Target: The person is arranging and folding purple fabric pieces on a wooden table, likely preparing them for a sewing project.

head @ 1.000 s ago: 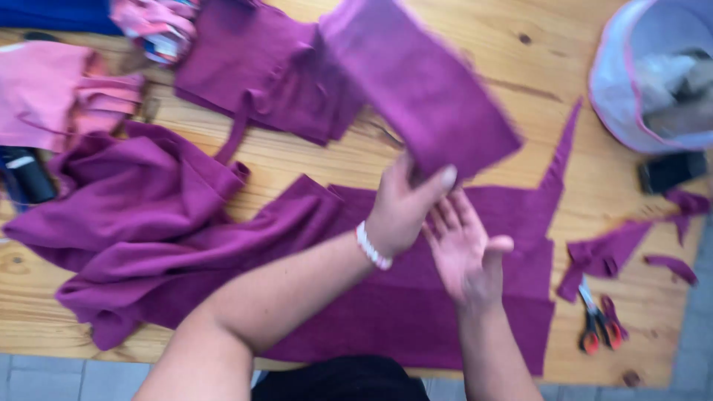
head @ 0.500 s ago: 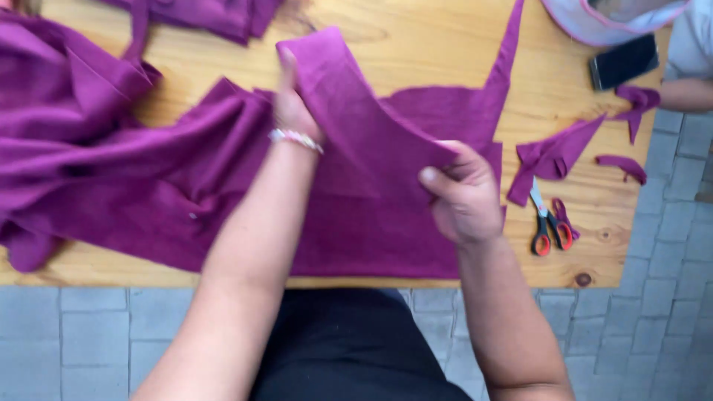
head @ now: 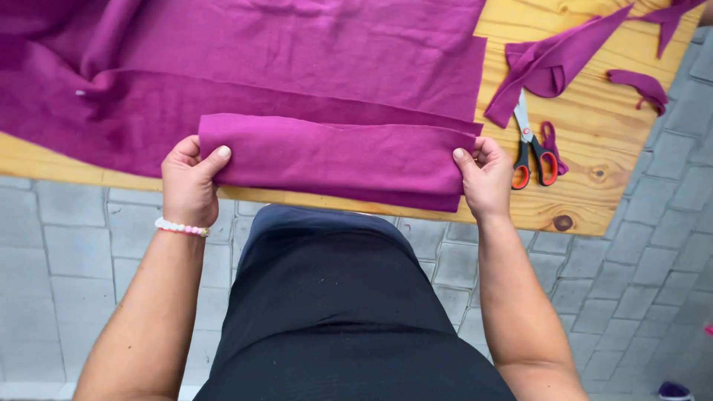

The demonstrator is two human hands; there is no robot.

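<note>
Two hands, left hand (head: 189, 182) and right hand (head: 486, 178), fingers grasping the folded cloth (head: 338, 156) ends; it lies left-right.

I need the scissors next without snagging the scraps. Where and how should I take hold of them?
Take the scissors by the orange handle loops, coming from the near table edge. The loops point toward the person, with bare wood around them; the blades point away, their tips under a purple scrap. The right hand is closest but grips the folded cloth.
</note>
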